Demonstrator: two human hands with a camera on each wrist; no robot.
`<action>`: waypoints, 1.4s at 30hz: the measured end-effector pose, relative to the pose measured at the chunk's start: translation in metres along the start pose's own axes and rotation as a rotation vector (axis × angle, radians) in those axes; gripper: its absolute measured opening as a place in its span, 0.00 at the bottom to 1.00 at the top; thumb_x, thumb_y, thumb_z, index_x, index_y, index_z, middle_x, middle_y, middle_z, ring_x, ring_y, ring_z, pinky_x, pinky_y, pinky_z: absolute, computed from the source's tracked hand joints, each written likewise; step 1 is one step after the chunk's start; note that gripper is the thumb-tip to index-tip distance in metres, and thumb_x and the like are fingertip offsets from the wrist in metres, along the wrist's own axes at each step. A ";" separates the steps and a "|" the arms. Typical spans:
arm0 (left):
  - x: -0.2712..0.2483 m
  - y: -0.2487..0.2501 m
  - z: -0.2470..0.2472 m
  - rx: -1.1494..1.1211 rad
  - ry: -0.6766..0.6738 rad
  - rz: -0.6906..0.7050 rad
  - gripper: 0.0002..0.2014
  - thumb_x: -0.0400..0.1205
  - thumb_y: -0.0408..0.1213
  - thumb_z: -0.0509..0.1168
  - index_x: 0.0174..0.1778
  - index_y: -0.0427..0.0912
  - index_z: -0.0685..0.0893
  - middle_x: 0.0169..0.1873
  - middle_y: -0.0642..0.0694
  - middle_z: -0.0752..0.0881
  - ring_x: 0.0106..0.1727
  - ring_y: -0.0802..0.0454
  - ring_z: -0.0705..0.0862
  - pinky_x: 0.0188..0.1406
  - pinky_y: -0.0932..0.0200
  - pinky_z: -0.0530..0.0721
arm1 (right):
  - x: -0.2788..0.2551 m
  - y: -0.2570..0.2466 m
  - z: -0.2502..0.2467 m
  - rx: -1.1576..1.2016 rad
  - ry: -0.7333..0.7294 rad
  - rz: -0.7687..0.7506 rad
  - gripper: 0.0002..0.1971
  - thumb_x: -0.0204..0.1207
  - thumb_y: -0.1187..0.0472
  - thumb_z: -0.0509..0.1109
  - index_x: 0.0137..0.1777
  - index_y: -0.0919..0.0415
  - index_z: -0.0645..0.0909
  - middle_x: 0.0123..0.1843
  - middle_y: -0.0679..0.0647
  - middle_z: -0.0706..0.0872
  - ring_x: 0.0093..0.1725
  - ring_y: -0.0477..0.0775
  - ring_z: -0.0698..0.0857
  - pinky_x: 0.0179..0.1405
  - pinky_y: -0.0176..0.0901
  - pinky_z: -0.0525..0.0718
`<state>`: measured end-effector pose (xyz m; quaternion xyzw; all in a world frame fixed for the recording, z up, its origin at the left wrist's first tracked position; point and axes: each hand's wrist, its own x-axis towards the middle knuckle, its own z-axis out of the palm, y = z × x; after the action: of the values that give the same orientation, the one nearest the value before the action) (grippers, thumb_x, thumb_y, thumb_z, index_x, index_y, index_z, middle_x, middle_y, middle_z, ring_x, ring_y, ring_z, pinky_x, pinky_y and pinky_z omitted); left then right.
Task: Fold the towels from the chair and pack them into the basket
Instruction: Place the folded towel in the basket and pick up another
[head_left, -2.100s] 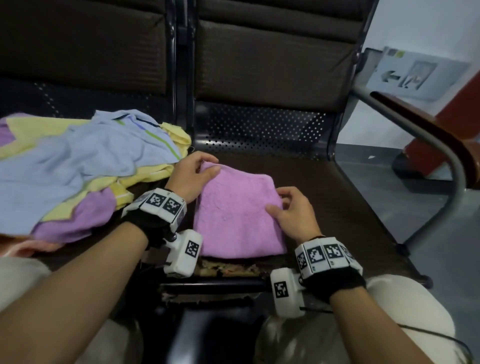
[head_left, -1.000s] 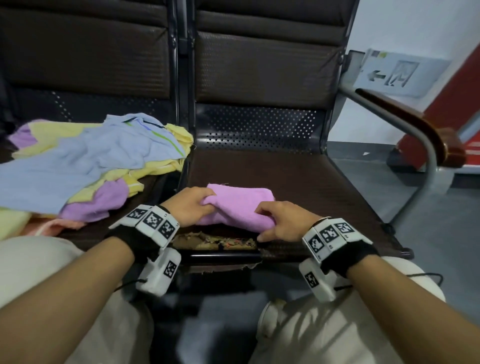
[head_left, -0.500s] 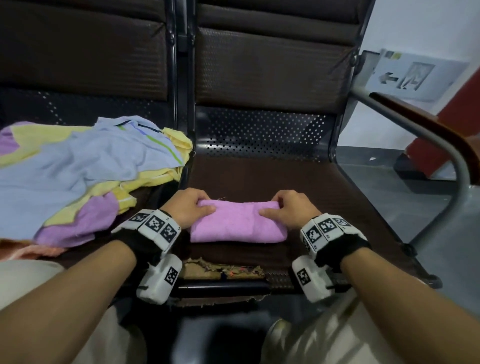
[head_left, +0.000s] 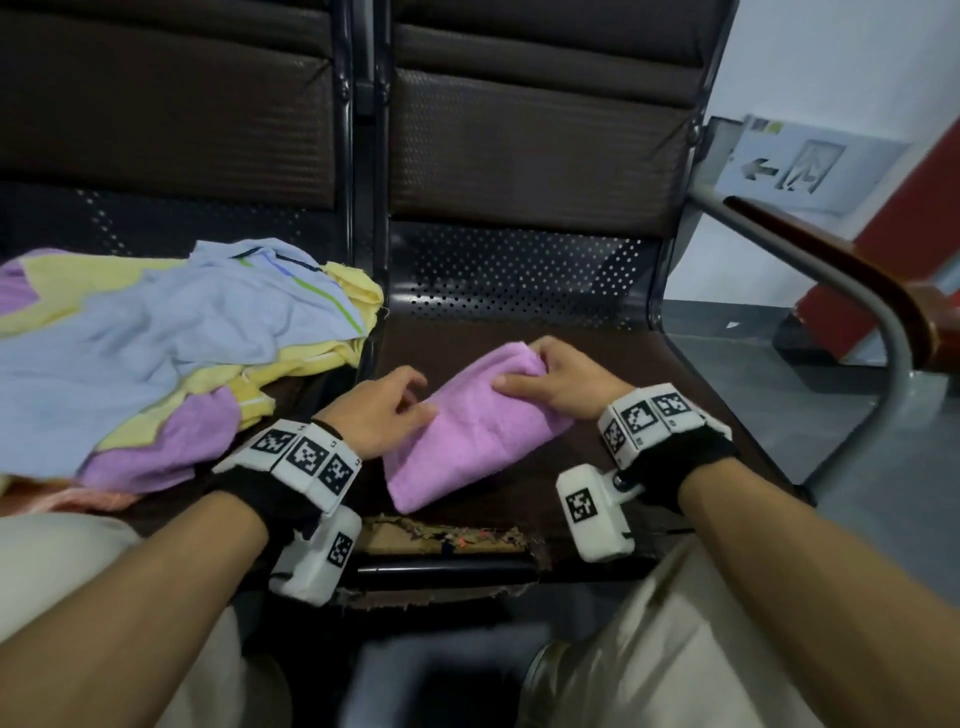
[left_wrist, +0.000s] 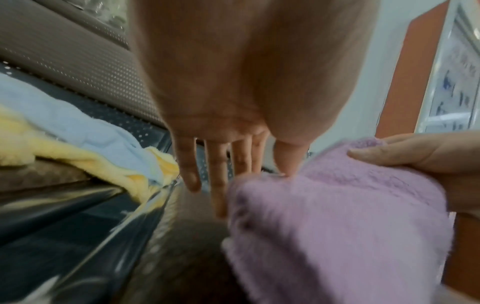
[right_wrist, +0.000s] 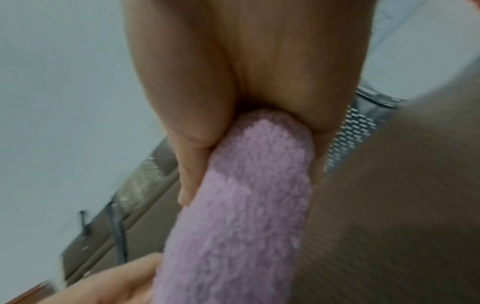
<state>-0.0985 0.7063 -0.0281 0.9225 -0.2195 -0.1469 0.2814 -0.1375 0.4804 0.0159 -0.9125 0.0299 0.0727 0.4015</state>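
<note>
A folded pink towel (head_left: 467, 436) lies slantwise on the right chair seat (head_left: 623, 364). My right hand (head_left: 519, 366) grips its far end, thumb on top and fingers curled under, as the right wrist view shows around the pink towel (right_wrist: 246, 205). My left hand (head_left: 423, 397) sits at the towel's near left side. Its fingers (left_wrist: 218, 185) are straight and spread, with only the thumb touching the pink towel (left_wrist: 337, 216). A loose pile of blue, yellow and purple towels (head_left: 182, 338) covers the left seat. No basket is plainly in view.
A metal armrest with a wooden top (head_left: 831, 275) curves along the right side of the seat. The seat's front edge is torn (head_left: 447, 535). Dark padded backrests (head_left: 519, 156) stand behind. My knees are below the seat edge.
The towel was folded in half toward me and lay straight across the seat with both hands on it. Now its right end is raised and turned away, and my left hand has let go.
</note>
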 end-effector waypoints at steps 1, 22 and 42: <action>-0.007 0.009 -0.005 -0.122 0.024 0.044 0.40 0.74 0.62 0.65 0.78 0.48 0.62 0.70 0.46 0.76 0.69 0.51 0.76 0.67 0.55 0.75 | -0.007 -0.013 -0.008 -0.020 0.002 -0.086 0.18 0.70 0.52 0.78 0.51 0.58 0.75 0.46 0.50 0.81 0.47 0.47 0.80 0.50 0.45 0.81; -0.090 0.331 0.041 0.158 -0.335 0.635 0.17 0.72 0.42 0.71 0.56 0.46 0.81 0.49 0.49 0.87 0.47 0.51 0.85 0.42 0.62 0.82 | -0.332 0.065 -0.176 0.134 0.759 -0.087 0.10 0.74 0.59 0.75 0.51 0.64 0.85 0.45 0.55 0.87 0.44 0.45 0.81 0.49 0.45 0.79; -0.129 0.267 0.399 0.532 -1.142 0.353 0.17 0.76 0.40 0.69 0.56 0.34 0.82 0.42 0.37 0.88 0.40 0.45 0.85 0.41 0.55 0.82 | -0.431 0.337 0.021 0.055 0.250 0.663 0.19 0.79 0.53 0.69 0.64 0.65 0.79 0.60 0.61 0.84 0.58 0.56 0.81 0.51 0.39 0.70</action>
<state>-0.4533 0.3891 -0.1723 0.6878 -0.5113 -0.5060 -0.0976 -0.6038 0.2664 -0.1766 -0.8439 0.3752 0.0859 0.3738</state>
